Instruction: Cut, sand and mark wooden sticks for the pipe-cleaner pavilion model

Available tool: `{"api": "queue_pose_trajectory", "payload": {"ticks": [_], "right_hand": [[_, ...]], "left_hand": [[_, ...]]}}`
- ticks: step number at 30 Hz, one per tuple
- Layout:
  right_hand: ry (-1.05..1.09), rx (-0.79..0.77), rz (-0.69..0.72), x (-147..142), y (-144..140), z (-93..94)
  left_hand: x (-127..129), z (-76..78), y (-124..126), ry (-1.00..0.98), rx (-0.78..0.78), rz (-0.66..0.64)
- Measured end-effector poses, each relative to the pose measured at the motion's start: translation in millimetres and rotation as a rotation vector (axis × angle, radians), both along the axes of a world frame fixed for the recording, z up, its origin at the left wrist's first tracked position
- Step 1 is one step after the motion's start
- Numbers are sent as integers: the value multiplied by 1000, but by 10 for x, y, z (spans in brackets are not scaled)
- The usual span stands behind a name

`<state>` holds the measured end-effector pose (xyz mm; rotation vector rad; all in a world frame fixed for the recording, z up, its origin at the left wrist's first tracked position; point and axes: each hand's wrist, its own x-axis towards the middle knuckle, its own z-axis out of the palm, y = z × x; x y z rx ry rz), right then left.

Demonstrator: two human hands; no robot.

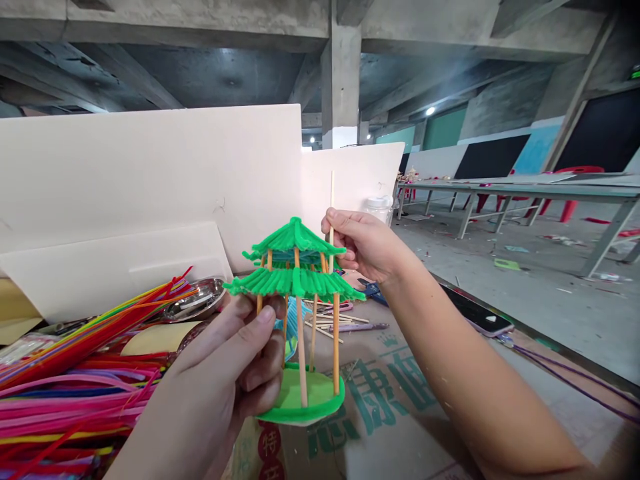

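My left hand (250, 360) is closed around the posts of a small model pavilion (296, 287), holding it up over the table. The model has two tiers of green fuzzy roof, thin wooden posts and a round green base with a fuzzy rim. A pale thin wooden stick (332, 193) stands nearly upright in my right hand (357, 243), pinched between thumb and fingers. Its lower end reaches down by the right side of the upper roof; whether it touches the model, I cannot tell.
Bundles of coloured pipe cleaners (75, 400) lie at the left, near a metal bowl (197, 300). Loose sticks and a purple pen (357, 327) rest behind the model on printed cardboard (390, 413). A phone (480, 313) lies at the right edge. White boards (150, 173) stand behind.
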<state>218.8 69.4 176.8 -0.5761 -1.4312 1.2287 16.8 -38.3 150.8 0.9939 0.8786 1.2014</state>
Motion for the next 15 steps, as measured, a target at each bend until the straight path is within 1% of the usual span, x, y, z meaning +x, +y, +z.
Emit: {"api": "queue_pose_trajectory", "payload": {"ticks": [2, 4, 5, 7, 8, 9, 10, 11, 12, 14, 15], "right_hand": [[-7, -1, -17, -14, 3, 0], [19, 47, -89, -9, -34, 20], [63, 106, -157, 5, -77, 42], [197, 279, -329, 55, -210, 119], [263, 372, -414, 83, -292, 174], [302, 448, -475, 108, -376, 239], [299, 492, -509, 122, -454, 312], [267, 519, -508, 123, -518, 388], [240, 563, -498, 107, -563, 466], [194, 631, -445, 33, -593, 601], [176, 654, -409, -15, -585, 648]], "left_hand": [[12, -8, 12, 3, -4, 6], [-6, -10, 59, -4, 32, 18], [-37, -5, 105, -10, 69, 38], [-153, 26, 264, -28, 195, 103], [-237, 52, 381, -21, 265, 137], [-335, 82, 522, -19, 368, 157], [-438, 112, 682, -24, 480, 200], [-539, 137, 856, -16, 590, 244], [-629, 151, 1035, 33, 690, 262], [-747, 127, 1378, 85, 702, 309], [-767, 86, 1529, 127, 684, 307]]}}
